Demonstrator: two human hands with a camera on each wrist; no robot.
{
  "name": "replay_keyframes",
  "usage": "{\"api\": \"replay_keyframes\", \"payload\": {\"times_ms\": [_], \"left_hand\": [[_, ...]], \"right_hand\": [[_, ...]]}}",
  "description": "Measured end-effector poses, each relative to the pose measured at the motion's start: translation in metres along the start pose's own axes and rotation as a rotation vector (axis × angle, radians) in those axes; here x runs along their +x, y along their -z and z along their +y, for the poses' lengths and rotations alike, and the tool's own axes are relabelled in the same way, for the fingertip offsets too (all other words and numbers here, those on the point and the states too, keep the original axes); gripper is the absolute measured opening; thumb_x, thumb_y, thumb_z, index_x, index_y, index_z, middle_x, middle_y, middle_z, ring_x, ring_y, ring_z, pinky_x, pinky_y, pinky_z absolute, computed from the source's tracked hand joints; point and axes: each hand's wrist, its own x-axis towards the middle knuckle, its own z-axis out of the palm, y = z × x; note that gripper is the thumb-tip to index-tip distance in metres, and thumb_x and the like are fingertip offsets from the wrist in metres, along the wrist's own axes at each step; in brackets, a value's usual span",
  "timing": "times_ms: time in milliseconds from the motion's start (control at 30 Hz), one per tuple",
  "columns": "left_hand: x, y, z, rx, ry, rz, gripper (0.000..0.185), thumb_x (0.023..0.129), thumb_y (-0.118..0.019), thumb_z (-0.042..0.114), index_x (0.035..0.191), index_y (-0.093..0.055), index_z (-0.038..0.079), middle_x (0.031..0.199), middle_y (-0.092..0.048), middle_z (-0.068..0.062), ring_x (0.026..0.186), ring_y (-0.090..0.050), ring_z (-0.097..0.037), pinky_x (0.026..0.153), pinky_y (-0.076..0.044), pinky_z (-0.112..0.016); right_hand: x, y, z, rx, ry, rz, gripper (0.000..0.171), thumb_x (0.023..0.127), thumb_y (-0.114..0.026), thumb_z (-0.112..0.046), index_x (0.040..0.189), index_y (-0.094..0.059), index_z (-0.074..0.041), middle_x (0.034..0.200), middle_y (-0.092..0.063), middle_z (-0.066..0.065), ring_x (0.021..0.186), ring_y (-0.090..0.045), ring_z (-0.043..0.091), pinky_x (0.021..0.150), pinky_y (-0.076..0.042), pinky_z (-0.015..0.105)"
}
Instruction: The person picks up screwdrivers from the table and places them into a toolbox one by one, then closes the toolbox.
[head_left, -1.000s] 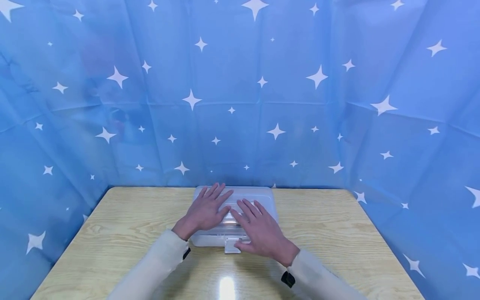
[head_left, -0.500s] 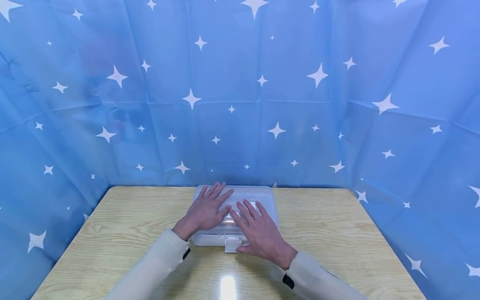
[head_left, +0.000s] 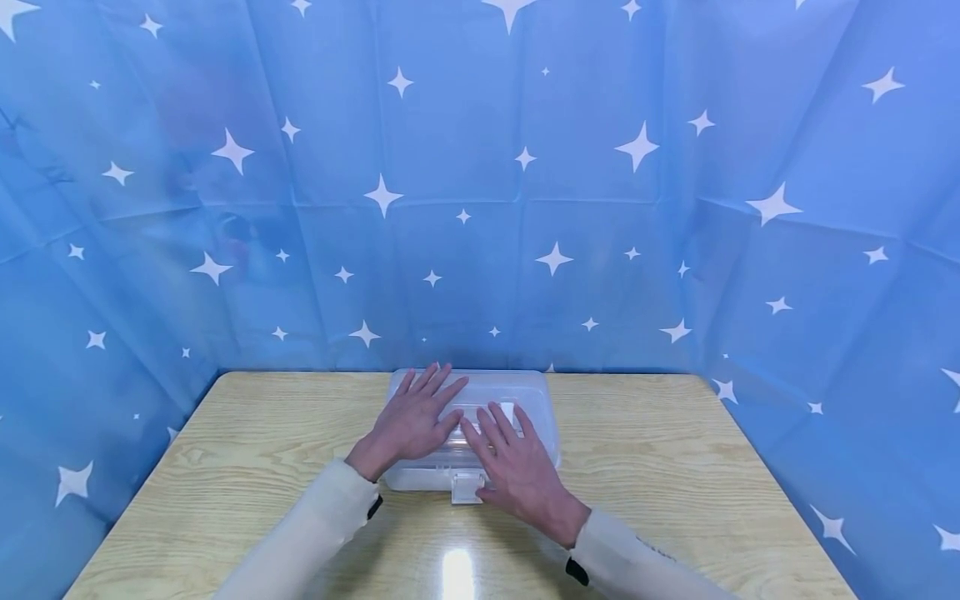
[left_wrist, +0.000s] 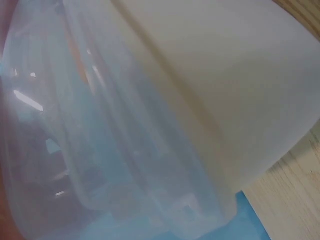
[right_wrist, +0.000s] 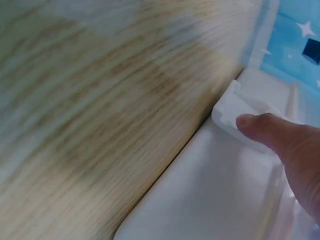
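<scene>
- From the head view, both hands lie flat with straight fingers on the lid of a clear plastic box (head_left: 536, 400): the left hand (head_left: 408, 425) on its left half, the right hand (head_left: 517, 467) on its right.
- Only the right wrist view shows the right thumb (right_wrist: 265, 131) touching the white latch (right_wrist: 231, 107) at the box's near edge.
- The left wrist view gives only a blurred box wall.
- The box sits mid-tabletop (head_left: 262, 450), near the starred blue backdrop (head_left: 480, 183), with bare wood on either side.

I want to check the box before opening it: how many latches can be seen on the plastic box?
1. The latch sits at the middle of the near edge of the box, beside the right hand thumb. Others may be hidden under the hands.
</scene>
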Motion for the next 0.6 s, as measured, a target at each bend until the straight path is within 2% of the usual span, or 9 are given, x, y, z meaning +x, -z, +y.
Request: {"api": "replay_keyframes", "payload": {"times_ms": [233, 333, 600], "left_hand": [[0.000, 0.000, 0.001, -0.022, 0.001, -0.004, 0.055, 0.105, -0.037, 0.045, 0.155, -0.035, 0.022, 0.162, -0.026, -0.010, 0.151, -0.019, -0.030, 0.122, -0.013, -0.055], [0.000, 0.001, 0.000, -0.023, -0.003, -0.001, 0.055, 0.105, -0.037, 0.045, 0.155, -0.036, 0.021, 0.162, -0.026, -0.010, 0.151, -0.019, -0.031, 0.122, -0.013, -0.055], [-0.001, 0.001, 0.000, -0.020, -0.001, 0.003, 0.056, 0.105, -0.037, 0.046, 0.155, -0.036, 0.021, 0.162, -0.027, -0.011, 0.151, -0.020, -0.031, 0.122, -0.013, -0.056]], "right_hand": [[-0.009, -0.012, -0.009, 0.027, 0.008, 0.110, 0.126, 0.065, -0.079, -0.071, 0.158, -0.013, -0.017, 0.153, -0.038, 0.018, 0.138, -0.041, 0.034, 0.113, -0.032, 0.057], [-0.010, -0.015, -0.011, 0.025, 0.000, 0.138, 0.131, 0.062, -0.079, -0.072, 0.159, -0.011, -0.017, 0.153, -0.037, 0.019, 0.138, -0.041, 0.035, 0.113, -0.032, 0.057], [-0.009, -0.014, -0.013, -0.015, -0.011, 0.135, 0.135, 0.058, -0.077, -0.078, 0.158, -0.010, -0.016, 0.152, -0.038, 0.019, 0.137, -0.042, 0.034, 0.114, -0.032, 0.057]]}}
